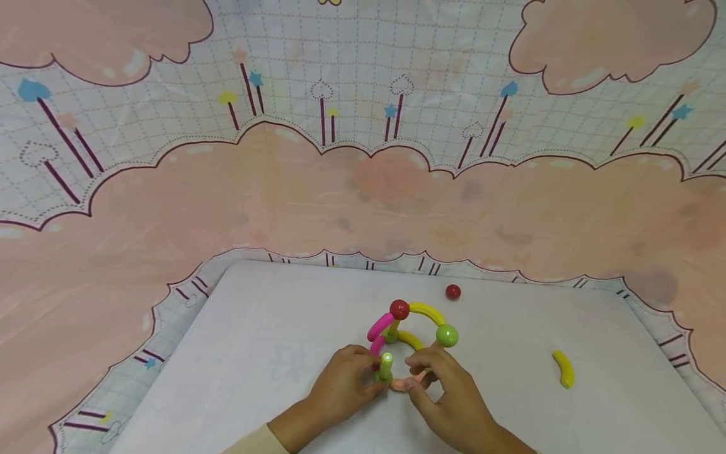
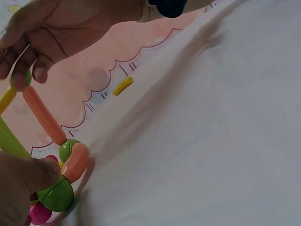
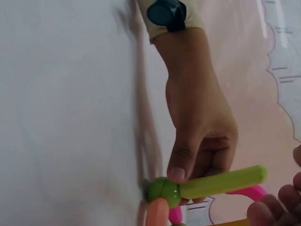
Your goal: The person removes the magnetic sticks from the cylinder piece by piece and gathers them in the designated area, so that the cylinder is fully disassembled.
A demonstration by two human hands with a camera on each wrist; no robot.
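A ring-shaped frame of magnetic rods and balls stands on the table. My left hand (image 1: pixel 347 386) grips a green ball (image 3: pixel 162 192) at its near-left corner, the thumb where a light green rod (image 3: pixel 223 182) rises upright from it. An orange curved piece (image 2: pixel 75 162) runs right from that ball. At the frame's right side is my right hand (image 1: pixel 454 397), fingers loosely bent with thumb and index finger apart. In the left wrist view its fingertips overlap the upper green ball (image 1: pixel 447 335), which tops an orange rod (image 2: pixel 43 114). A yellow curved piece (image 1: pixel 428 311), red ball (image 1: pixel 399 309) and pink curved piece (image 1: pixel 379 327) complete the upper level.
Behind the frame lies a loose red ball (image 1: pixel 453 292). A loose yellow curved piece (image 1: pixel 563 369) rests to the right. The white table (image 1: pixel 255 328) backs onto a patterned cloth (image 1: pixel 397 208) with pink clouds.
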